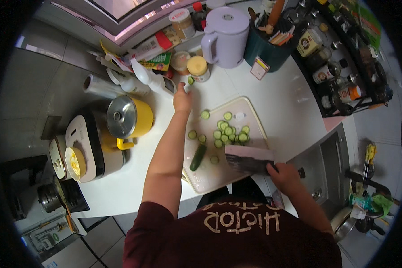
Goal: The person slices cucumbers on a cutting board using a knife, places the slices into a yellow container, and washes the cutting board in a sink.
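My right hand [287, 177] grips the handle of a broad cleaver [249, 160], its blade over the right near part of a white cutting board [227, 181]. A cluster of cucumber slices [228, 131] lies on the board beyond the blade. To the left of it is an uncut length of cucumber [198, 157], with a few loose slices around it. My left hand [183, 99] is stretched out past the board, with thumb and a finger apart and nothing visible between them. Just beyond its fingertips, a cucumber piece [191, 80] rests against a yellow-lidded jar [198, 68].
A white spray bottle [154, 80] stands close to my left hand. Farther left are a yellow pot [130, 117] and a rice cooker [87, 147]. A lilac kettle [226, 37] and green utensil holder [268, 50] stand behind. At right are a bottle rack [338, 67] and sink [325, 164].
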Demonstrator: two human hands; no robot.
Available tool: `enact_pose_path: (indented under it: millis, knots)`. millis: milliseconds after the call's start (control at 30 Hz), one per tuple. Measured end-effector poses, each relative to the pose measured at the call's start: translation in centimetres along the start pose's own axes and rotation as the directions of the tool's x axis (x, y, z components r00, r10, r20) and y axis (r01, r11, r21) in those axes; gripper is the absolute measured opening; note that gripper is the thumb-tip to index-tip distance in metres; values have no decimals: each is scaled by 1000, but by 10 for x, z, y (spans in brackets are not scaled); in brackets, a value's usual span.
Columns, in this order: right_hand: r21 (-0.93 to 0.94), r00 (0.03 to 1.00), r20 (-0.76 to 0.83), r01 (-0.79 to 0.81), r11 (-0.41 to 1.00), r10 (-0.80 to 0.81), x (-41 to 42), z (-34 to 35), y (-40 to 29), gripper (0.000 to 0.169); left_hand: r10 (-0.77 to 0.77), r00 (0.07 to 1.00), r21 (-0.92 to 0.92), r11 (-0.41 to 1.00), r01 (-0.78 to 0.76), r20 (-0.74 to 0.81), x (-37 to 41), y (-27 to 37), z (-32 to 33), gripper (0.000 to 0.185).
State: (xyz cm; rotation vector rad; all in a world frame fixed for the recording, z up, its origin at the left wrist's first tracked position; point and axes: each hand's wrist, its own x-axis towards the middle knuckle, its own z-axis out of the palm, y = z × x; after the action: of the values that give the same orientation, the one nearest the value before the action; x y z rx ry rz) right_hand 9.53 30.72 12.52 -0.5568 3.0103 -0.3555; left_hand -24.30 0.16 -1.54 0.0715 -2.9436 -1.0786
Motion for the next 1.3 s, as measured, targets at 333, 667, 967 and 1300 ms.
enact_pose_path:
  millis: [333, 667, 967, 1300]
  knots:
    - [152, 922, 32, -386, 910, 386, 5, 39, 2, 47, 48, 999, 110, 993, -48, -3, 47, 0, 41, 22]
    - [169, 884, -204, -391, 905, 420, 56, 116, 43, 57, 66, 962, -120, 992, -35, 267, -110, -6, -25, 17]
    - [166, 881, -167, -417, 893, 443, 75, 135, 37, 56, 97, 971, -95, 992, -77, 220, -131, -6, -8, 18]
    - [192, 894, -113, -408, 893, 433, 74, 122, 32, 58, 241, 948, -45, 971, -236, 210, -140, 11, -34, 40]
